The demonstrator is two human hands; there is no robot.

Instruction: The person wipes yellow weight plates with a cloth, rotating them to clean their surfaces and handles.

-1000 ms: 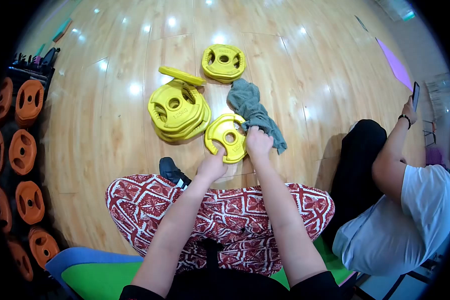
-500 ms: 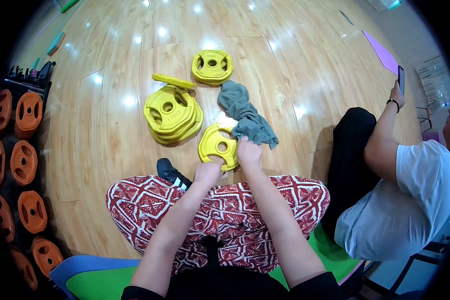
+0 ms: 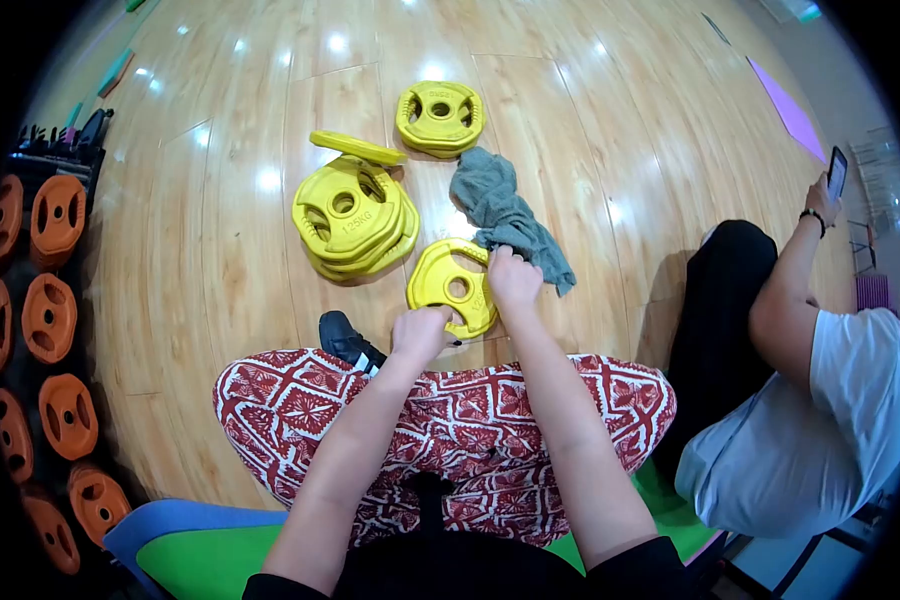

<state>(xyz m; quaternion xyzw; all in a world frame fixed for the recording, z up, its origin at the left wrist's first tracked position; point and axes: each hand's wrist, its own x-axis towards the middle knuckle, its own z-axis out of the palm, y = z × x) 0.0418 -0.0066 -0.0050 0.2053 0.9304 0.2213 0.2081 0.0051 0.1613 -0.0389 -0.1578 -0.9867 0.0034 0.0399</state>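
A yellow weight plate (image 3: 436, 286) is on the wooden floor just beyond my crossed legs. My left hand (image 3: 422, 334) grips its near-left rim, the fingers curled over the edge and partly hidden. At the plate's right side, my right hand (image 3: 516, 279) is closed on one end of a crumpled grey-green cloth (image 3: 511, 222). The rest of that cloth trails across the floor, away from me and to the right. Left of the plate stands a pile of yellow plates (image 3: 347, 229) marked 1.25KG, and another yellow plate (image 3: 359, 148) leans tilted at its far side.
Farther off sits a second yellow stack (image 3: 440, 132). A rack of orange plates (image 3: 49, 318) lines the left. A black shoe (image 3: 346, 338) is by my left leg. To my right, a seated person in a white shirt (image 3: 820, 430) holds a phone (image 3: 837, 172). Green mat (image 3: 210, 562) lies beneath me.
The view has shifted slightly, so the floor items appear a little displaced. My right hand with the cloth has moved slightly along the plate's right side; my left hand still grips the rim.
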